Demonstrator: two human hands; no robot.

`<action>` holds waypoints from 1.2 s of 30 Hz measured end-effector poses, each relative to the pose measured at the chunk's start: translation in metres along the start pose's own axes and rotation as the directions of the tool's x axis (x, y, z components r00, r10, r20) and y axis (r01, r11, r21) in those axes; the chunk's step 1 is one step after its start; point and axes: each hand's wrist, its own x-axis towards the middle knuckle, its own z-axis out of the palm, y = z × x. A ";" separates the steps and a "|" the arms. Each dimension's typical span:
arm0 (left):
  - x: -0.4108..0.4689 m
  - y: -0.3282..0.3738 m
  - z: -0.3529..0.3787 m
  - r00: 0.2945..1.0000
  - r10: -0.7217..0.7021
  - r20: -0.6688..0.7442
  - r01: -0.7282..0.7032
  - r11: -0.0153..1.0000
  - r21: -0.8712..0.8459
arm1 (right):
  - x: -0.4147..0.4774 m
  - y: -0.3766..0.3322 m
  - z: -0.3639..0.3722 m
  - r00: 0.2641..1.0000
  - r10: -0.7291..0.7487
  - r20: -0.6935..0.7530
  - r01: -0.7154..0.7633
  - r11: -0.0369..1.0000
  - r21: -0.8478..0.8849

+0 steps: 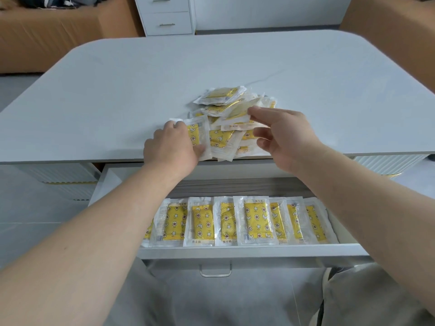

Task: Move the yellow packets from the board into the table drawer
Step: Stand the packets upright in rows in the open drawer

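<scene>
While left grip (171,147) clamps flat crinkly packet (199,135), right grip (282,135) pinches second packet (237,111) atop glossy heap (221,95).

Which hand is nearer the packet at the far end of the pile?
Right. The right hand pinches a packet just this side of the far packet; the left hand holds the left packet at the pile's near edge, farther off.

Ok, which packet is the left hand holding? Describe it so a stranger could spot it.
On the pale table, a heap of yellow packets sits by the near edge, above the open drawer. The packet lies at the heap's left end, gripped by the left hand. Unlike its tumbled neighbours, it lies flat on the tabletop, star print up.
</scene>
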 end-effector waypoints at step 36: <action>0.011 0.001 -0.015 0.914 -0.366 -0.176 0.084 0.594 -0.800 | -0.023 0.000 0.010 0.922 0.193 0.335 -0.322 0.863 0.390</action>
